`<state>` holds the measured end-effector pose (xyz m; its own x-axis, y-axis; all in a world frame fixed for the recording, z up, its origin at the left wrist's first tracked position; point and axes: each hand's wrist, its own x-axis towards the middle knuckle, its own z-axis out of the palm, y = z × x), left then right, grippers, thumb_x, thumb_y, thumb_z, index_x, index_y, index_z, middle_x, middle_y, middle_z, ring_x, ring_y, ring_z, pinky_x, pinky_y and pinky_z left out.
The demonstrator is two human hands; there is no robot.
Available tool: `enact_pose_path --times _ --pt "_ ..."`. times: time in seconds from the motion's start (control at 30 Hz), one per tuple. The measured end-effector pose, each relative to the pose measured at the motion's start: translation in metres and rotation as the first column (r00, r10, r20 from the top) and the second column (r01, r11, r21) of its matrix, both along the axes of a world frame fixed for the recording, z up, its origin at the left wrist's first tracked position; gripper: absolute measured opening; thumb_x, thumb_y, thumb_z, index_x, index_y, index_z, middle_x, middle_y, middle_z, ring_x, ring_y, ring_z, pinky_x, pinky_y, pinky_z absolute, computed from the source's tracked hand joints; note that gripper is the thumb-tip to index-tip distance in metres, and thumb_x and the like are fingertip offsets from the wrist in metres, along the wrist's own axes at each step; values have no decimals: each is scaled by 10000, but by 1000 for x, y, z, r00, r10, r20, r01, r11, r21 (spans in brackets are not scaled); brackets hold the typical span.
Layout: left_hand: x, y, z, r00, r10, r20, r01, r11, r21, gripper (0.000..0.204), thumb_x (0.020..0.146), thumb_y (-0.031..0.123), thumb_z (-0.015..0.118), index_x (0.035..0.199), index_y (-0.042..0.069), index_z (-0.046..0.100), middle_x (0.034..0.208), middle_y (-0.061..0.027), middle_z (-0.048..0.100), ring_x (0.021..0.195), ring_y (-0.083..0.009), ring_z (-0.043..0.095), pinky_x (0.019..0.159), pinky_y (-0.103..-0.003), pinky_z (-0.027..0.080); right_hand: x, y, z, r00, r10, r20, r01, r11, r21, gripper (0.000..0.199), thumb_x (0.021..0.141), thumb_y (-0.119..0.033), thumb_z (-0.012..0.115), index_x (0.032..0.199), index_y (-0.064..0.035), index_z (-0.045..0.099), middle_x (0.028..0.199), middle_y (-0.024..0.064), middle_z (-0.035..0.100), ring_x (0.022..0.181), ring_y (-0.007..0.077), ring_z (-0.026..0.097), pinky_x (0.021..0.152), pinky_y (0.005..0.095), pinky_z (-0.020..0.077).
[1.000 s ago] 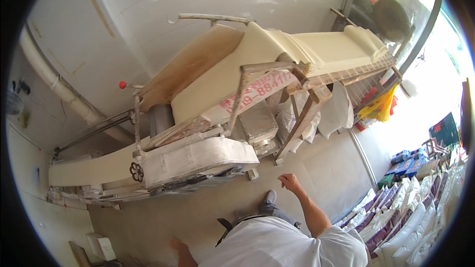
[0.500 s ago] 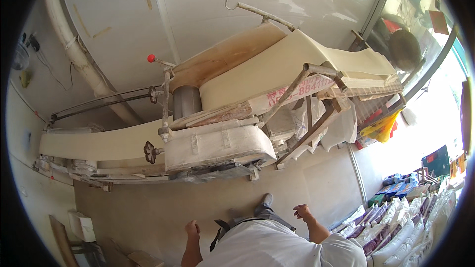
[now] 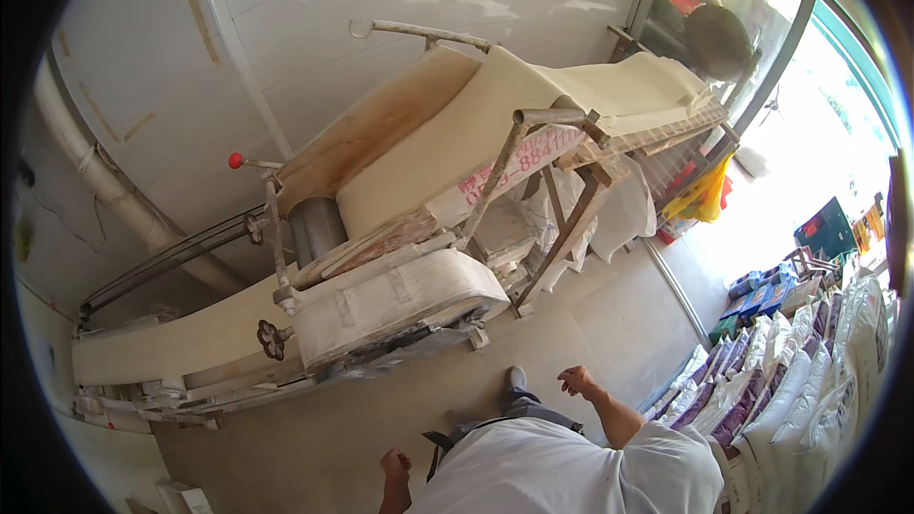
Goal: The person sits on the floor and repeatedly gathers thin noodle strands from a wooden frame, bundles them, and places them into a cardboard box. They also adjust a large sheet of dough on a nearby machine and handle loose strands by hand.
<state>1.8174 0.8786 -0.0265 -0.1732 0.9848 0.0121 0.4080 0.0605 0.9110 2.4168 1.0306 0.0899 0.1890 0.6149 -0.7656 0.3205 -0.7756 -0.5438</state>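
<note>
My left hand [image 3: 395, 464] hangs low beside my white shirt, its fingers curled in with nothing seen in them. On the other side, my right hand [image 3: 576, 381] is held out over the floor, its fingers loosely bent and somewhat apart, holding nothing visible. Neither hand touches anything. Ahead stands a dough-sheeting machine [image 3: 395, 300] with a floury white casing. A wide pale dough sheet [image 3: 447, 143] runs from its metal roller [image 3: 317, 228] up to the right, over a slanted board. Another pale sheet [image 3: 181, 335] stretches away to the left.
Stacked white and purple sacks [image 3: 762, 395] fill the right side. A wooden leg [image 3: 562, 238] and white bags [image 3: 624, 214] are under the board. A yellow plastic bag [image 3: 700, 192] hangs near the bright doorway. A red-knobbed lever [image 3: 236, 161] and handwheel [image 3: 273, 339] stick out.
The view has turned to the right, so the machine sits further left and tilted. My right hand is a little higher in the picture, my left a little lower. Both stay empty.
</note>
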Motion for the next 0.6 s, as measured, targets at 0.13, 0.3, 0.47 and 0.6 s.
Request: enact_pose_path --times 0.13,0.3,0.47,0.6 --pt "17 8 1 999 51 -20 -50 998 35 164 925 170 642 807 63 603 610 -77 541 501 -210 549 437 -357 417 18 -1 -13 1000 4 -18 -5 999 -47 246 926 -240 629 995 -50 770 715 89 718 545 160 642 500 310 552" --pt "58 13 3 952 251 173 -243 968 -65 163 916 181 649 806 69 606 623 -71 548 501 -206 544 440 -357 432 52 15 -33 997 71 -15 -72 992 -104 229 930 -241 642 1012 -75 777 723 78 723 530 153 636 501 310 558" --pt "113 -3 17 673 606 424 -466 793 -392 144 916 181 661 878 56 601 625 -73 540 482 -207 530 420 -342 422 81 64 -45 969 239 -59 -246 955 -168 221 922 -230 645 992 -66 777 712 75 718 530 141 627 485 296 551" --pt "164 -41 42 576 775 258 -481 577 -660 144 851 209 699 899 99 620 766 -79 587 681 -259 579 622 -419 466 94 119 -53 927 357 -112 -368 925 -92 224 921 -227 640 983 -61 777 706 83 715 518 146 624 472 304 547"
